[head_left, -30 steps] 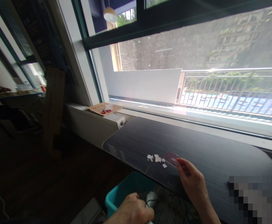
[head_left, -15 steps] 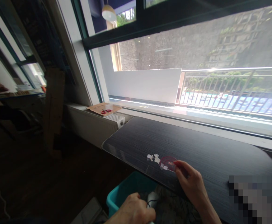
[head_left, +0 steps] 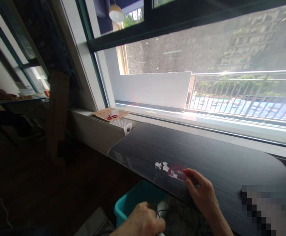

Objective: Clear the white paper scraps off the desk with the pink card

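My right hand point(head_left: 202, 188) is at the table's near side, its thumb and fingers closed on the right end of a pink see-through protractor point(head_left: 176, 169). The protractor is close to the tabletop; whether it rests flat I cannot tell. White paper scraps point(head_left: 165, 167) lie just left of it, and a few pale pieces show at its lower left part. Low in front, my left hand point(head_left: 144, 219) is curled closed beside the teal bin point(head_left: 119, 209). A white object point(head_left: 162, 208) with a dark cord-like line shows by its fingers; what the hand grips is partly hidden.
The dark table point(head_left: 182, 141) runs along the window. Red-handled scissors point(head_left: 112, 117) lie on brown paper point(head_left: 100, 114) on the ledge at left. A cardboard piece point(head_left: 57, 118) stands further left. Another person's hand point(head_left: 0, 95) is over a far table.
The protractor's outline has shifted slightly, with my right hand still gripping its end. My left hand and the bin appear a little further right. The other person's hand has moved slightly.
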`<move>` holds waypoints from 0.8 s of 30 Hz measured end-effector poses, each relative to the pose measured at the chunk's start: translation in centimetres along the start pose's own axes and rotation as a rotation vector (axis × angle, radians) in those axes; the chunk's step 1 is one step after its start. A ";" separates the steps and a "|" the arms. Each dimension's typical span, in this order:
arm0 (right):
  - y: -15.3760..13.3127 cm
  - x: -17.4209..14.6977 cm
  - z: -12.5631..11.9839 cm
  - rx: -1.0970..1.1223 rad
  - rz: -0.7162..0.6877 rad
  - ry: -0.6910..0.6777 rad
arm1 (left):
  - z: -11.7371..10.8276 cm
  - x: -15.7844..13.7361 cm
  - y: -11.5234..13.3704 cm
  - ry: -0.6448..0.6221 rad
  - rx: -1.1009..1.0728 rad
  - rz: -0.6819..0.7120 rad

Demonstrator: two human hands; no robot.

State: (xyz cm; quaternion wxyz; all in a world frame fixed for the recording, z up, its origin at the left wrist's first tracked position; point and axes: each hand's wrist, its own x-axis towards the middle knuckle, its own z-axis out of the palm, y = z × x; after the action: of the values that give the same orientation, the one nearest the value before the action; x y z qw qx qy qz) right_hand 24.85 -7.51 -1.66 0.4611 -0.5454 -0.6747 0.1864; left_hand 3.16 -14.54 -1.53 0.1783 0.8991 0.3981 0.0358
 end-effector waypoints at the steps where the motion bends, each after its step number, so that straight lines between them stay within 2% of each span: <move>1: 0.1 0.0 0.0 -0.001 0.004 0.040 | -0.1 0.1 0.1 0.002 0.016 -0.005; 3: 0.2 0.0 0.0 -0.012 0.014 0.087 | -0.1 0.1 0.4 -0.009 0.057 -0.018; 7: 0.1 0.0 0.0 -0.015 -0.025 -0.022 | -0.2 -0.1 1.1 -0.010 0.164 -0.031; 9: 0.1 0.0 0.0 -0.008 -0.019 0.008 | -0.1 -0.2 1.4 -0.015 0.202 -0.029; 12: 0.2 0.0 -0.1 -0.025 0.053 0.138 | -0.1 -0.1 1.4 -0.024 0.204 -0.011; 14: 0.2 0.0 -0.1 -0.038 0.063 0.115 | -0.1 -0.2 1.4 -0.010 0.203 -0.014; 17: 0.1 0.0 -0.1 -0.020 -0.011 0.002 | -0.2 -0.2 1.3 -0.007 0.197 -0.017; 19: 0.0 0.0 -0.1 -0.007 -0.014 0.043 | -0.3 -0.1 1.3 -0.028 0.194 -0.020; 22: 0.0 0.0 -0.2 -0.029 0.067 0.146 | -0.3 0.0 1.3 -0.034 0.192 -0.018; 24: -0.1 0.0 -0.2 -0.034 0.076 0.100 | -0.3 0.0 1.4 -0.025 0.178 -0.017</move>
State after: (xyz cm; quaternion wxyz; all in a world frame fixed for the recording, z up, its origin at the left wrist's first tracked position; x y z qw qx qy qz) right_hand 24.97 -7.63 -1.49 0.4773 -0.5871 -0.6328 0.1646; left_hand 4.13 -15.31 -0.77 0.1030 0.9084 0.4051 -0.0126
